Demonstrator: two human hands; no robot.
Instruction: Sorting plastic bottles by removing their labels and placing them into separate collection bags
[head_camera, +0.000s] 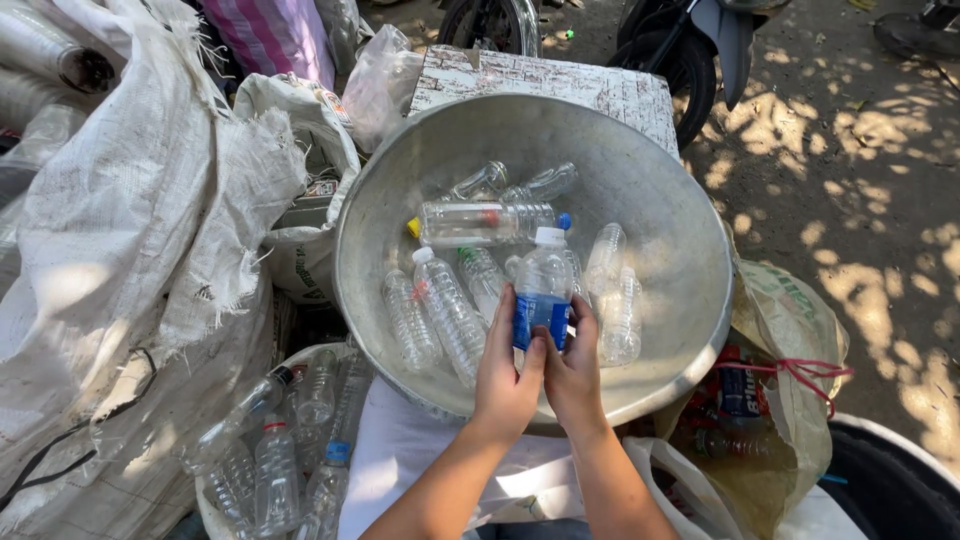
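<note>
Clear plastic, a bottle (543, 290) with a white cap and a blue label stands upright above the near side of a big metal basin (680, 250), held between both hands. The left hand (505, 375) wraps its fingers around the bottle's left side; the right hand (572, 372) grips the label from the right. More empty bottles (450, 310) lie loose in the basin. A white sack (150, 220) slumps to the left.
</note>
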